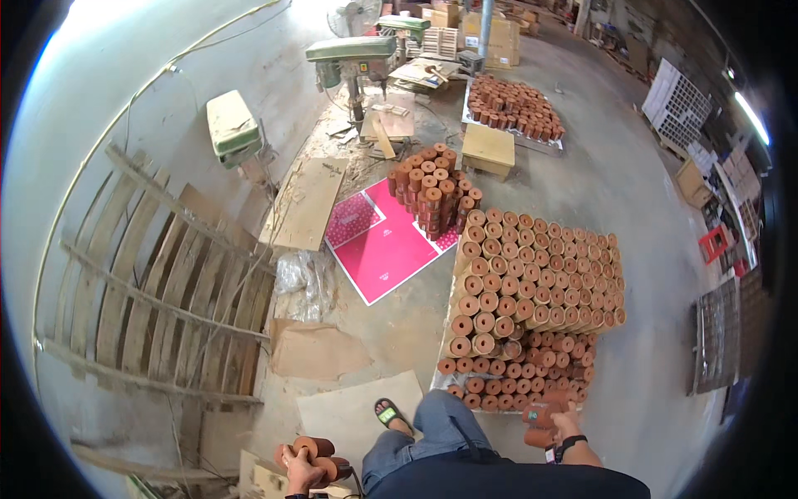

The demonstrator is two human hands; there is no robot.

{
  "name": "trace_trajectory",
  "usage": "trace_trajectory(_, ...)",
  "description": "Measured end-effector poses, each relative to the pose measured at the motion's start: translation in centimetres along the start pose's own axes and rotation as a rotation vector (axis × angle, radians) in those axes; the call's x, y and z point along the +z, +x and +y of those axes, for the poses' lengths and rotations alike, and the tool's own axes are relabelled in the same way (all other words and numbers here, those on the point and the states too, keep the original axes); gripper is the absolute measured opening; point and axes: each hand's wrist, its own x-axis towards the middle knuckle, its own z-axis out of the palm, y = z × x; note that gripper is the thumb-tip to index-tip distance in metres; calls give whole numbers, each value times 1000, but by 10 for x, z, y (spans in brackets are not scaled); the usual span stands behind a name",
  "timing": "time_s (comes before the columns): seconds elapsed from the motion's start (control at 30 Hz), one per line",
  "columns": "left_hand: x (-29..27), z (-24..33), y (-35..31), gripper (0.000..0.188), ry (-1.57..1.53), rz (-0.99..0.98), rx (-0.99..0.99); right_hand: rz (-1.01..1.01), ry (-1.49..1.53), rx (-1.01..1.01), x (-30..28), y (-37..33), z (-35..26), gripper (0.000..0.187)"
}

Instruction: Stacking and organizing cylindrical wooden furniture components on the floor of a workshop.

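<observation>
My left hand [302, 471] is closed round several reddish-brown cylinders [315, 448] with a hole in the end, low at the front left. On the right, my right hand [568, 422] grips reddish-brown cylinders [542, 411] of the same kind, somewhat smeared by motion. They are near the front right corner of a big block of stacked cylinders [532, 270], whose upper rows have pale rims. Lower rows of plain reddish cylinders [499, 387] lie at its near side. My fingers hide parts of what both hands hold.
A pink printed sheet [386, 258] lies on the floor, with a pile of cylinders [432, 179] on its far corner. Beyond stand a tan box [488, 150], a further cylinder pallet [515, 108] and green-topped drill presses [351, 50]. Wooden pallets [158, 291] lean on the left wall.
</observation>
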Motion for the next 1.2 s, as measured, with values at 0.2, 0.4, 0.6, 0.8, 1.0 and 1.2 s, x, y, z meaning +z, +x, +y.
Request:
trace_trajectory(0.2, -63, 6, 91, 69, 68, 68, 65, -8, -107, -201, 72, -20, -96, 83)
trace_trajectory(0.4, -90, 49, 167, 61, 141, 268, 48, -1, -85, -219, 101, -32, -225, 84)
trace_trajectory(0.6, -129, 78, 247, 48, 192, 143, -175, 69, -153, -393, 112, -11, -375, 77)
trace_trajectory(0.8, -211, 247, 305, 60, -105, -44, -139, 121, -177, -487, 112, 11, -541, 73)
trace_trajectory(1.0, -228, 304, 454, 87, 216, -11, -34, 215, -176, -633, 143, 39, -682, 73)
trace_trajectory(1.2, -284, 438, 567, 79, 85, -139, 70, 152, -192, -519, 189, 79, -799, 74)
